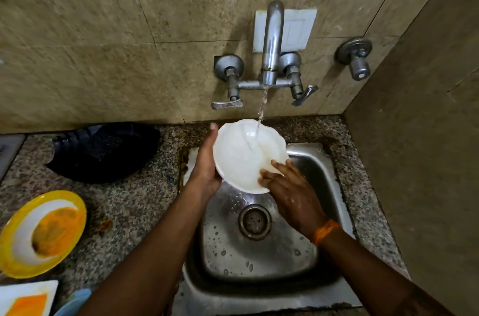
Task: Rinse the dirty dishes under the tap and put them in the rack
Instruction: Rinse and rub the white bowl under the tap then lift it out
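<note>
At the near left edge a white square dish smeared with orange sits partly out of view, with a pale blue dish just beside it. A little farther along the speckled granite counter lies a yellow-rimmed plate with an orange stain across its white centre. Beyond it, against the far wall, sits a dark rack. My left hand cups the left rim of a white plate, palm against its edge and fingers curled behind it, holding it tilted above the steel sink. The plate is under the tap, and the stream of water lands on its upper part and spreads across its face. My right hand, wet, with an orange thread band on the wrist, lays its fingers spread and fairly straight on the plate's near right edge, pressing the surface and not gripping. Below the plate the sink drain shows, with water drops scattered over the basin. On the wall to the far right is a separate round valve.
</note>
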`<action>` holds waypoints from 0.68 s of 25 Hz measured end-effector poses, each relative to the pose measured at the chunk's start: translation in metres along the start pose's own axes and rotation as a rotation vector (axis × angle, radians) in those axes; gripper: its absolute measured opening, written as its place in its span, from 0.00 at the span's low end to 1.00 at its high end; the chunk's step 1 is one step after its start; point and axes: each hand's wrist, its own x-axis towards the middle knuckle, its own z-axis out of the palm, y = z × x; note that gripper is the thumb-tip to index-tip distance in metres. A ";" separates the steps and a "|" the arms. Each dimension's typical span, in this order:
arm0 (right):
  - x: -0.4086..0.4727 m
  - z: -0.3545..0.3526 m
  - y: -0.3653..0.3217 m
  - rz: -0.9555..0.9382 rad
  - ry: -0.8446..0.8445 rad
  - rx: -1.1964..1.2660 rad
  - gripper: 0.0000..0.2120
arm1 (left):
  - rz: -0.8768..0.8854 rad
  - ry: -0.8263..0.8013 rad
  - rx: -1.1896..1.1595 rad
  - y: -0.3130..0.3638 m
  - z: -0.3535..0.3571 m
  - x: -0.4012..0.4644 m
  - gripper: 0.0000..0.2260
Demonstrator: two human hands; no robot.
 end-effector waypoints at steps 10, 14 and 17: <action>0.026 -0.004 -0.004 -0.056 -0.128 -0.045 0.28 | 0.273 0.211 -0.088 -0.039 0.020 -0.013 0.13; 0.042 -0.005 0.007 0.210 -0.190 -0.177 0.37 | 0.314 0.211 0.054 -0.031 0.028 -0.011 0.11; 0.040 0.006 -0.058 0.241 -0.185 0.350 0.33 | 0.375 0.208 0.097 -0.025 0.035 -0.013 0.10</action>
